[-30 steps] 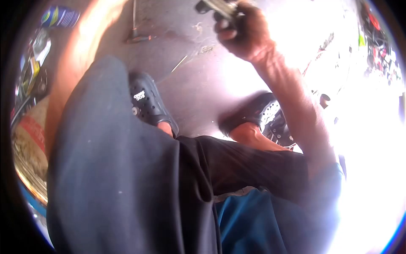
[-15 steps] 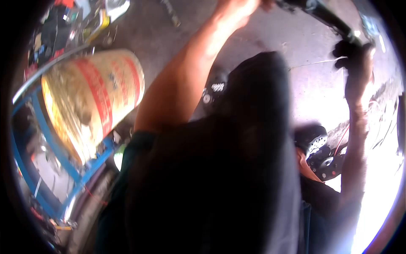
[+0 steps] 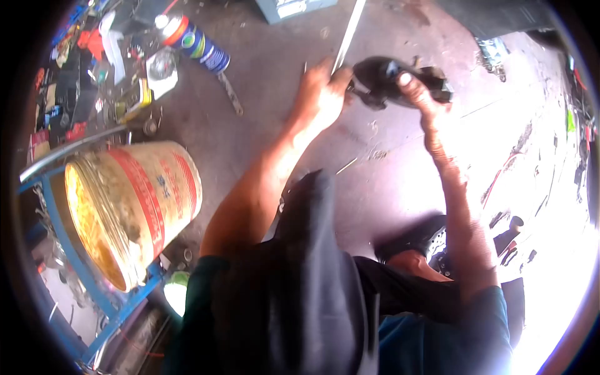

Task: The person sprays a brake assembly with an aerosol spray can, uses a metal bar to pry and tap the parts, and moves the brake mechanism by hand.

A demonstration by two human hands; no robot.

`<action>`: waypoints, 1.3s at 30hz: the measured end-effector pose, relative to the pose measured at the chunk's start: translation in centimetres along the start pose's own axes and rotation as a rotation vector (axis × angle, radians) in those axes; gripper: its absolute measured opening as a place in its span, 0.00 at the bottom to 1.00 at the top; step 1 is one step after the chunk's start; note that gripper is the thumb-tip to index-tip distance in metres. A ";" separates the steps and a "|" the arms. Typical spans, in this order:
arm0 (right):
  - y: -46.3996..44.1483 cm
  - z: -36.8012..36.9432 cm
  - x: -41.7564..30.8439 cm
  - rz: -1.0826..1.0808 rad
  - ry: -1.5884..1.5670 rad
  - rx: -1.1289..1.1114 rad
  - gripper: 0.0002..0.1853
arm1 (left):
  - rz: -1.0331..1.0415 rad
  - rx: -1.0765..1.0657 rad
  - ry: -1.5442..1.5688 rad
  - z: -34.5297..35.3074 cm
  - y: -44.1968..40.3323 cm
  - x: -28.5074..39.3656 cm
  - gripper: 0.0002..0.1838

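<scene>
My right hand (image 3: 428, 103) grips a dark, rounded mechanical part (image 3: 381, 78), its thumb lying across the top. Motion blur hides the exact kind of this part. Close to its left end is my left hand (image 3: 322, 97), with the fingers closed round a thin pale rod (image 3: 350, 34) that sticks up toward the top edge. Whether the left fingertips also touch the dark part, I cannot tell. Both hands are held over the concrete floor, in front of my knee.
On the left a bucket (image 3: 144, 194) lies tilted, its yellowish open mouth by a blue metal frame (image 3: 78, 250). Beyond it are a spray can (image 3: 200, 47), a flat metal strip (image 3: 231, 94) and cluttered tools. A grey-blue box (image 3: 294, 9) sits at the top. My dark clog (image 3: 415, 237) is below right.
My hands have come closer together and lower in view; the right one moved left with the dark part. The view has shifted, bringing the spray can and the box into sight.
</scene>
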State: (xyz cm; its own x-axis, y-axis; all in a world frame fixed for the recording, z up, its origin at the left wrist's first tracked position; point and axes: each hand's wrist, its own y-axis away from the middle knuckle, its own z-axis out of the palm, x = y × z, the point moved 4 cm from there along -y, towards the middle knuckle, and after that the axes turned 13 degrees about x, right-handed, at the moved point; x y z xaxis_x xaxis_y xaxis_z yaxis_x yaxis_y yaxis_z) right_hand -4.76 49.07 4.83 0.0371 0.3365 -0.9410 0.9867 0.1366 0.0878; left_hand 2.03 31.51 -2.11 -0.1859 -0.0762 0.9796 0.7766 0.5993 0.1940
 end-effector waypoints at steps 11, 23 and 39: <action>-1.5 -0.8 2.7 0.048 -0.256 0.236 0.19 | 0.708 0.226 -0.368 -4.3 2.7 4.8 0.16; -3.2 -1.3 1.7 -0.080 -0.291 0.497 0.17 | 0.311 0.206 -0.575 -6.5 4.1 19.1 0.10; -4.3 -2.2 -2.7 -0.416 -0.194 0.618 0.15 | 0.860 0.399 -0.638 -7.6 3.6 16.6 0.12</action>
State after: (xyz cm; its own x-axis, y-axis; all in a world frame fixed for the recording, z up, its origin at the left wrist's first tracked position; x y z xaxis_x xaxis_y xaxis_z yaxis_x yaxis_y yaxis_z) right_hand -9.42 49.66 7.68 -0.3857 0.1940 -0.9020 0.8323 -0.3487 -0.4310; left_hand 6.30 26.39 15.29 -0.0455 0.8324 0.5524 0.5689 0.4761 -0.6706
